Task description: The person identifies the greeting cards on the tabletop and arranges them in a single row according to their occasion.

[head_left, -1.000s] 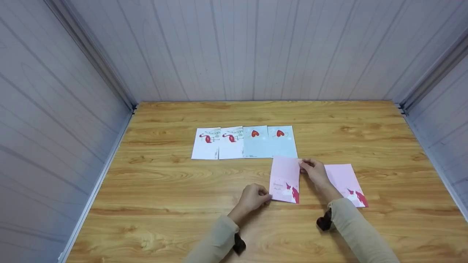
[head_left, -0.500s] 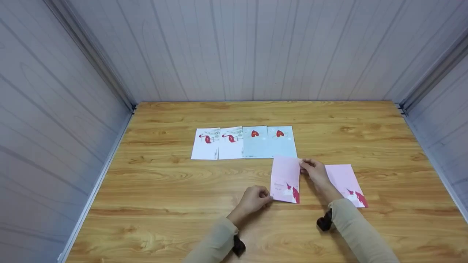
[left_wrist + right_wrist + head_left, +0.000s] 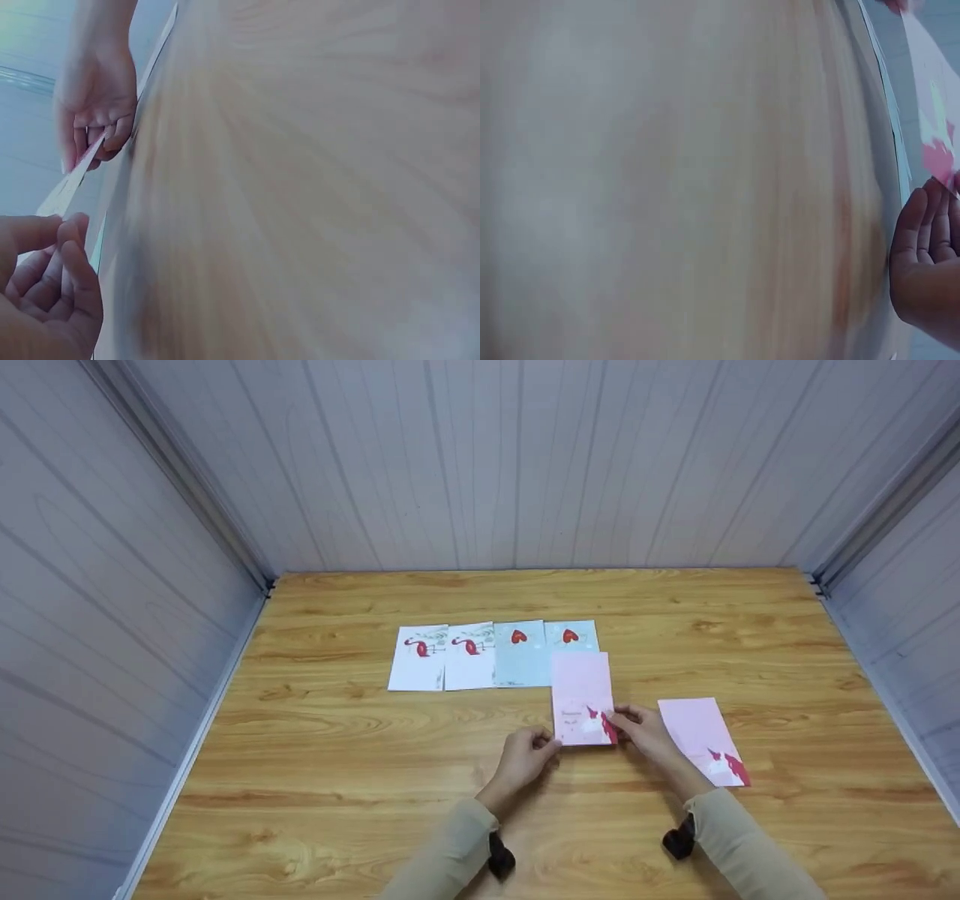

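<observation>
Between both hands is a pink unicorn card (image 3: 581, 682), held upright in the head view with its top edge overlapping a light-blue heart card (image 3: 570, 637). My left hand (image 3: 525, 757) pinches its lower left corner between thumb and finger. My right hand (image 3: 641, 731) pinches its right edge near the bottom, beside the red mane. The left wrist view shows the card (image 3: 73, 184) edge-on, raised off the table between the two hands. In the right wrist view the pink card (image 3: 934, 97) tilts above my right hand (image 3: 930, 255).
A second pink unicorn card (image 3: 694, 727) lies to the right of my right hand. Left of the overlapped card, another heart card (image 3: 519, 664) and two white flamingo cards (image 3: 418, 664) (image 3: 470, 664) form a row on the wooden table (image 3: 337, 780). Panelled walls (image 3: 480, 465) surround the table.
The pink card has moved away from me and slightly left, now covering part of the right heart card. My right hand has shifted from its upper right corner down to its lower right edge.
</observation>
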Tool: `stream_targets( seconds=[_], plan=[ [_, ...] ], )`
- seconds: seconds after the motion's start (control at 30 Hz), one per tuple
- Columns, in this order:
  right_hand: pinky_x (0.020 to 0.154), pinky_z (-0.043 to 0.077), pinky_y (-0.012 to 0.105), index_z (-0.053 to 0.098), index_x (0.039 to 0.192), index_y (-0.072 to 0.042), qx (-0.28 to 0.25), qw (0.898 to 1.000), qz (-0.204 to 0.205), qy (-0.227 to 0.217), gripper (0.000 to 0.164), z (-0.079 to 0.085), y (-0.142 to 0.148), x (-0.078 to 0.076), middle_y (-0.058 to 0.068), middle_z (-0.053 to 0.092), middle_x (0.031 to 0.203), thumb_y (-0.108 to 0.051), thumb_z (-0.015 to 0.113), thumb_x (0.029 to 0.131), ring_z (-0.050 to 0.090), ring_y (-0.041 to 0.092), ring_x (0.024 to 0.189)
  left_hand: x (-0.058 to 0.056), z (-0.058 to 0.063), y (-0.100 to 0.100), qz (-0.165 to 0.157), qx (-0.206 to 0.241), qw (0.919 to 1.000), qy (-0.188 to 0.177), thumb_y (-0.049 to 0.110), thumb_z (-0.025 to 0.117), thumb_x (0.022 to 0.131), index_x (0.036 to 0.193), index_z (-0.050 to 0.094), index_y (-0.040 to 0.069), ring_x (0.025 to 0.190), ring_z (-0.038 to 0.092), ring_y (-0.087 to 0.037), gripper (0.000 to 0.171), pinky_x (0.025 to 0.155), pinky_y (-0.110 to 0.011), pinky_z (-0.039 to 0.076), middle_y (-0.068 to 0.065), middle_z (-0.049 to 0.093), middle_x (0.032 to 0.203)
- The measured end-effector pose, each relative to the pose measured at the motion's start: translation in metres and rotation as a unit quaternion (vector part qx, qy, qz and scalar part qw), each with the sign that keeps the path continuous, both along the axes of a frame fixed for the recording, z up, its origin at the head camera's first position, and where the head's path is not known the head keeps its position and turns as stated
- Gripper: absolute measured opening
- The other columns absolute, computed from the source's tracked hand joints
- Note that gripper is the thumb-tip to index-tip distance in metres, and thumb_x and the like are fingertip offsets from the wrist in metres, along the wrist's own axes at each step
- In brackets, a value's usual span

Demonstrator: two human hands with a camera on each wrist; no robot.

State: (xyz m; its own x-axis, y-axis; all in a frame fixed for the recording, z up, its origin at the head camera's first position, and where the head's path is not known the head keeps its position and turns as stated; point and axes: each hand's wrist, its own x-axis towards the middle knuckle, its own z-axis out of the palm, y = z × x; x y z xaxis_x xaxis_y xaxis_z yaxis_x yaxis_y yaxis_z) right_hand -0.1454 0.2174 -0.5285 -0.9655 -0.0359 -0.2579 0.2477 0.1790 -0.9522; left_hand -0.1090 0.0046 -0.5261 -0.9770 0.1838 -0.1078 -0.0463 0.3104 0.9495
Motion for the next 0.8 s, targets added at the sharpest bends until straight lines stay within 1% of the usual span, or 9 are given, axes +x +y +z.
stream_targets(
  seconds=[0.1, 0.23, 0.33, 0.47, 0.6, 0.63, 0.7, 0.77, 0.8],
  plan=[
    [0.065, 0.046, 0.025, 0.047, 0.112, 0.015, 0.008, 1.0, 0.017, 0.012, 0.038, 0.002, 0.004, 0.006, 0.004, 0.057, 0.08, -0.011, 0.057, 0.086, 0.055, 0.012, 0.069, -0.006, 0.003, 0.007, 0.017, 0.02, 0.9993, -0.026, 0.012, 0.06, 0.084, 0.073, 0.059, 0.005, 0.052, 0.051, -0.011, 0.013, 0.046, -0.021, 0.04, -0.003, 0.057, 0.063],
    [0.065, 0.047, 0.025, 0.041, 0.118, 0.016, -0.004, 1.0, 0.012, 0.015, 0.043, 0.005, 0.011, 0.007, 0.003, 0.055, 0.079, -0.007, 0.056, 0.086, 0.056, 0.011, 0.067, -0.017, 0.005, 0.02, 0.036, 0.058, 0.996, -0.058, 0.012, 0.06, 0.084, 0.074, 0.059, 0.004, 0.055, 0.054, -0.016, 0.013, 0.048, -0.024, 0.042, -0.007, 0.059, 0.066],
    [0.065, 0.046, 0.024, 0.039, 0.121, 0.015, -0.015, 1.0, -0.009, 0.015, 0.045, 0.009, 0.018, 0.004, 0.002, 0.053, 0.08, -0.007, 0.056, 0.086, 0.055, 0.009, 0.067, -0.026, 0.005, 0.032, 0.053, 0.079, 0.9925, -0.076, 0.012, 0.06, 0.084, 0.075, 0.059, 0.003, 0.057, 0.056, -0.018, 0.012, 0.05, -0.026, 0.044, -0.009, 0.06, 0.067],
    [0.064, 0.046, 0.022, 0.04, 0.123, 0.011, -0.025, 0.998, -0.051, 0.024, 0.046, 0.012, 0.026, -0.003, -0.001, 0.053, 0.077, -0.009, 0.057, 0.085, 0.054, 0.008, 0.065, -0.039, 0.005, 0.05, 0.088, 0.089, 0.9873, -0.097, 0.013, 0.061, 0.083, 0.077, 0.061, 0.005, 0.055, 0.055, -0.014, 0.011, 0.05, -0.026, 0.045, -0.008, 0.061, 0.066],
    [0.063, 0.046, 0.023, 0.041, 0.122, 0.006, -0.042, 0.994, -0.097, 0.022, 0.044, 0.013, 0.03, -0.009, -0.004, 0.054, 0.074, -0.012, 0.059, 0.085, 0.054, 0.008, 0.064, -0.051, 0.005, 0.066, 0.122, 0.089, 0.9841, -0.093, 0.013, 0.06, 0.084, 0.075, 0.062, 0.007, 0.053, 0.054, -0.012, 0.011, 0.048, -0.025, 0.044, -0.005, 0.061, 0.063],
    [0.063, 0.046, 0.023, 0.04, 0.121, 0.005, -0.05, 0.993, -0.108, 0.017, 0.044, 0.016, 0.029, -0.009, -0.004, 0.055, 0.073, -0.012, 0.058, 0.085, 0.054, 0.008, 0.063, -0.054, 0.005, 0.07, 0.13, 0.083, 0.9838, -0.091, 0.013, 0.06, 0.084, 0.075, 0.062, 0.007, 0.052, 0.054, -0.012, 0.011, 0.048, -0.024, 0.044, -0.005, 0.06, 0.062],
    [0.063, 0.046, 0.024, 0.039, 0.12, 0.004, -0.066, 0.989, -0.128, 0.017, 0.043, 0.016, 0.029, -0.01, -0.004, 0.055, 0.073, -0.011, 0.059, 0.085, 0.055, 0.009, 0.063, -0.058, 0.006, 0.076, 0.143, 0.065, 0.9839, -0.086, 0.015, 0.06, 0.084, 0.075, 0.061, 0.009, 0.052, 0.055, -0.013, 0.011, 0.047, -0.023, 0.043, -0.004, 0.06, 0.062],
    [0.062, 0.047, 0.024, 0.04, 0.116, 0.003, -0.084, 0.985, -0.146, 0.028, 0.04, 0.015, 0.03, -0.012, -0.002, 0.055, 0.072, -0.01, 0.059, 0.084, 0.055, 0.01, 0.063, -0.062, 0.007, 0.082, 0.153, 0.037, 0.9844, -0.079, 0.016, 0.06, 0.084, 0.074, 0.061, 0.01, 0.051, 0.054, -0.011, 0.012, 0.046, -0.022, 0.042, -0.001, 0.059, 0.06],
    [0.061, 0.047, 0.025, 0.042, 0.113, 0.004, -0.109, 0.981, -0.157, 0.039, 0.037, 0.013, 0.032, -0.014, 0.0, 0.056, 0.072, -0.007, 0.06, 0.083, 0.055, 0.012, 0.062, -0.064, 0.008, 0.084, 0.157, 0.021, 0.9849, -0.071, 0.017, 0.06, 0.084, 0.074, 0.061, 0.011, 0.05, 0.054, -0.011, 0.011, 0.046, -0.022, 0.042, 0.0, 0.058, 0.059]
  ],
)
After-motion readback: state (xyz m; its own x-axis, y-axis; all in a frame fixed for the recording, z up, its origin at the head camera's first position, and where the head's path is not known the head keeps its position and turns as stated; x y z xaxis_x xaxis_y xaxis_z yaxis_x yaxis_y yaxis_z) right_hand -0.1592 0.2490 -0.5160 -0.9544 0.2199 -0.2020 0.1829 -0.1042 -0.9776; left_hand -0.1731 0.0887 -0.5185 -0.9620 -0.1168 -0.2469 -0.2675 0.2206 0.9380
